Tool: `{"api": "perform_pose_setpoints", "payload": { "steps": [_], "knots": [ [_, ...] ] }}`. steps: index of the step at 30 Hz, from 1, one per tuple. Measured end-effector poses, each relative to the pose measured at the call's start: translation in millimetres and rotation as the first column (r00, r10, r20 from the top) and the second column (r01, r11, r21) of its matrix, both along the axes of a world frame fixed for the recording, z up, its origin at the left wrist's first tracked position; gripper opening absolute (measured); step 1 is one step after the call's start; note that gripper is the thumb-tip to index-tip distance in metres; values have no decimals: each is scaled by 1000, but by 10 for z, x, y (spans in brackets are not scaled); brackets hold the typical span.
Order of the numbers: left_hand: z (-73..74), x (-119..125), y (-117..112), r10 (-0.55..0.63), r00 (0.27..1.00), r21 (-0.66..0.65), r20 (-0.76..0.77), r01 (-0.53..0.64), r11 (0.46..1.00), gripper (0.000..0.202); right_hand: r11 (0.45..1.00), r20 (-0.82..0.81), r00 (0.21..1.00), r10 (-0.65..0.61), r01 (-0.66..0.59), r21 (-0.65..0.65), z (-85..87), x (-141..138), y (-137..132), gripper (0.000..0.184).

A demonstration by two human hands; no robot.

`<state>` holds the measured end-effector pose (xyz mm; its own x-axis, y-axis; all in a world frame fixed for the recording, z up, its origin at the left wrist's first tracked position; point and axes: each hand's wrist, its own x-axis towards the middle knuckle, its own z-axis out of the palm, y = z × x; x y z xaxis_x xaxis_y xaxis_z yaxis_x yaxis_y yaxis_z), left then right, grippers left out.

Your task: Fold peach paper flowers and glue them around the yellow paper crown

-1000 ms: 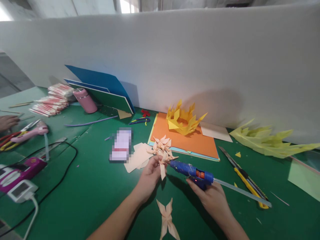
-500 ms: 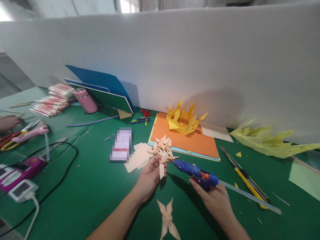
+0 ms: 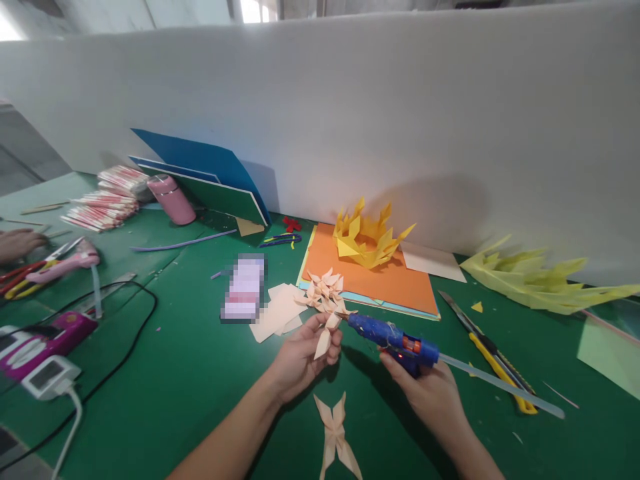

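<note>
Between the fingers of my left hand (image 3: 305, 360) is a folded peach paper piece (image 3: 326, 339), pinched and slanting downward. My right hand (image 3: 430, 393) grips a blue hot glue gun (image 3: 385, 333), its tip pointing left and touching or almost touching the folded piece. A long clear glue stick (image 3: 500, 383) sticks out of the gun's back. Just beyond my left hand lies a cluster of folded peach paper pieces (image 3: 325, 288). Nearer me, two joined folded pieces (image 3: 335, 433) form an X shape on the green table. Flat peach paper sheets (image 3: 275, 313) lie left of the cluster.
A yellow paper crown (image 3: 367, 243) stands on orange paper (image 3: 400, 287). To the right are a yellow utility knife (image 3: 495, 360) and a yellow-green paper strip (image 3: 540, 280). A blurred phone (image 3: 244, 287), pink bottle (image 3: 173, 200), power strip (image 3: 50, 343) and another person's hand (image 3: 20, 245) are leftward.
The folded piece in my left hand has turned and now slants, its lower end shifted left. The glue gun has moved only slightly, with its tip now at the piece's upper part.
</note>
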<state>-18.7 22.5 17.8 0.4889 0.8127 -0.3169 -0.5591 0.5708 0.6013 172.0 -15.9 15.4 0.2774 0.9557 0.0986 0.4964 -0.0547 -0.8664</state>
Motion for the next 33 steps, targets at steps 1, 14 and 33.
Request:
{"api": "perform_pose_setpoints", "payload": {
  "steps": [1, 14, 33],
  "knots": [
    [9, -4, 1, -7, 1000, -13, 17, 7, 1000, 29, 1000, 1, 1000, -7, 7, 5, 5, 7, 3, 29],
    [27, -12, 15, 84, 996, -30, 17, -84, 996, 36, 984, -57, 991, -125, 116, -135, -51, 515, 14, 35],
    [-70, 106, -40, 272, 904, 374, -330, -140, 917, 35, 987, 403, 915, -2, -63, 147, 43, 217, -16, 40]
  ]
}}
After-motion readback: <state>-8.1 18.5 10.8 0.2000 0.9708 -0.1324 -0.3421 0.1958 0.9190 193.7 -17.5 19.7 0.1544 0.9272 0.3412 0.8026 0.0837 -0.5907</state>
